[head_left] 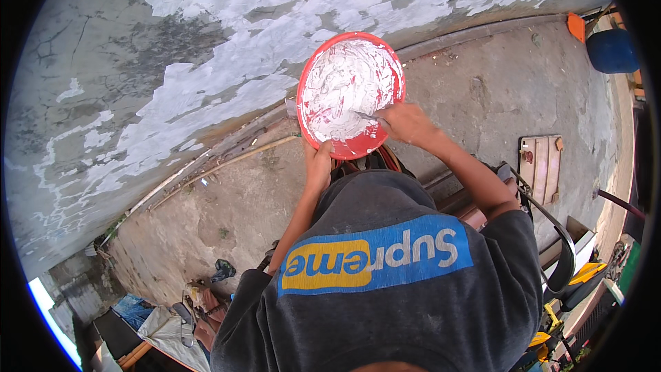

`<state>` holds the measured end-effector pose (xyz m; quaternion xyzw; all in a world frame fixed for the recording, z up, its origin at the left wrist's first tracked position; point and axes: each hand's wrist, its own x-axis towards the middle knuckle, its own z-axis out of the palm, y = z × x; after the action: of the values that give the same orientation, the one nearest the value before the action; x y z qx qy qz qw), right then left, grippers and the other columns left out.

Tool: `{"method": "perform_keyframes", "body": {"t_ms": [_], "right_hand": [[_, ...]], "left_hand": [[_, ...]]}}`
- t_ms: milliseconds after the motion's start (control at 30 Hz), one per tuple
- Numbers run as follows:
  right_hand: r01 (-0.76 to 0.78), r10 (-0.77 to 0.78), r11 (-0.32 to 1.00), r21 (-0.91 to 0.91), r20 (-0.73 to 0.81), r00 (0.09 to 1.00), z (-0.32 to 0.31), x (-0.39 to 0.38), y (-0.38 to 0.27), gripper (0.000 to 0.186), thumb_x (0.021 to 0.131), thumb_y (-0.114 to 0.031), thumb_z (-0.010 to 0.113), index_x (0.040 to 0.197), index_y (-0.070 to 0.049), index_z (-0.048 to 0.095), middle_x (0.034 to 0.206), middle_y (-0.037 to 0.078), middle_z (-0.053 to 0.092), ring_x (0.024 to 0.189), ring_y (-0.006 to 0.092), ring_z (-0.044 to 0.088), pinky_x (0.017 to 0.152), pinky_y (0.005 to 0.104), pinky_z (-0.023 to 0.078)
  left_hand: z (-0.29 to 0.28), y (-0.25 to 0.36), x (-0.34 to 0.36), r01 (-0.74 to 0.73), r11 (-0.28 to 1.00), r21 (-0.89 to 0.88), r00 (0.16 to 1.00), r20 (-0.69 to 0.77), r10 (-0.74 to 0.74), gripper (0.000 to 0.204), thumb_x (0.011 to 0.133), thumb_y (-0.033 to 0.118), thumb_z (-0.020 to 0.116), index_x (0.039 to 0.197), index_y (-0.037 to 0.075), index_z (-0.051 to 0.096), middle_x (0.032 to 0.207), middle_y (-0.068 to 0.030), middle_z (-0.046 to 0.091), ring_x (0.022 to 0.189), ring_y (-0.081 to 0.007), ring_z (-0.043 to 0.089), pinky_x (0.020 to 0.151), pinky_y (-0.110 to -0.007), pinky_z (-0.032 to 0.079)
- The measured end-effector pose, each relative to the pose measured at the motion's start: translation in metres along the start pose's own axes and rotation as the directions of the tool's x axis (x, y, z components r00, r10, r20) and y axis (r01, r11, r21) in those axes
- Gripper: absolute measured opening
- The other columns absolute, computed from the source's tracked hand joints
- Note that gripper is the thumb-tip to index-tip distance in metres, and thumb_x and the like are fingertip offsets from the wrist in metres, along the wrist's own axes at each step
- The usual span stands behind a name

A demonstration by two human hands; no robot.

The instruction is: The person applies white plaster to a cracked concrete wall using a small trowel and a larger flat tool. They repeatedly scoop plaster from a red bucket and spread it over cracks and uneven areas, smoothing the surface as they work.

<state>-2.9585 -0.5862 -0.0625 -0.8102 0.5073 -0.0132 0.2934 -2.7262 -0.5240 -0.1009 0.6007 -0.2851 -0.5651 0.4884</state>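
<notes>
A round red plastic basin (pixel 363 145) is held up in front of me, tilted so that its inside shows. Thick white putty (pixel 352 81) is smeared over most of its bottom and walls, with red showing through in streaks. My left hand (pixel 318 165) grips the near left rim, thumb on top and the other fingers hidden underneath. Over the right side of the basin, my right hand (pixel 409 125) is closed round a thin grey metal tool, apparently a putty knife (pixel 366 116). Its far end rests in the putty and cannot be made out clearly.
Beyond the basin, a cracked grey wall (pixel 76 41) carries uneven white patches. A long thin stick (pixel 234 161) lies along its foot. On the concrete floor at right are a wooden panel (pixel 541 169) and a blue drum (pixel 612 51). Cloth and clutter (pixel 169 331) lie at lower left.
</notes>
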Motion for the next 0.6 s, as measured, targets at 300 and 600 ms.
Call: {"method": "perform_keyframes", "body": {"t_ms": [300, 600], "right_hand": [[0.189, -0.189, 0.982, 0.018, 0.030, 0.981, 0.007, 0.004, -0.012, 0.022, 0.081, -0.013, 0.053, 0.091, -0.004, 0.069, 0.079, 0.021, 0.066, 0.079, 0.0361, 0.066, 0.070, 0.0461, 0.052], [0.279, -0.283, 0.959, 0.049, 0.116, 0.952, -0.009, 0.006, -0.023, 0.024, 0.077, -0.013, 0.057, 0.094, -0.003, 0.069, 0.080, 0.022, 0.065, 0.080, 0.0372, 0.065, 0.072, 0.0464, 0.051]], "left_hand": [[-0.001, -0.001, -0.002, 0.028, 1.000, 0.006, 0.999, 0.021, -0.028, 0.062, 0.076, -0.006, 0.043, 0.137, 0.000, 0.033, 0.123, -0.0126, 0.052, 0.111, -0.0218, 0.054, 0.089, -0.034, 0.047], [-0.001, -0.002, -0.003, 0.035, 0.999, -0.014, 0.999, 0.038, -0.034, 0.060, 0.074, -0.006, 0.045, 0.134, 0.000, 0.037, 0.122, -0.0102, 0.053, 0.108, -0.0202, 0.053, 0.091, -0.032, 0.043]]}}
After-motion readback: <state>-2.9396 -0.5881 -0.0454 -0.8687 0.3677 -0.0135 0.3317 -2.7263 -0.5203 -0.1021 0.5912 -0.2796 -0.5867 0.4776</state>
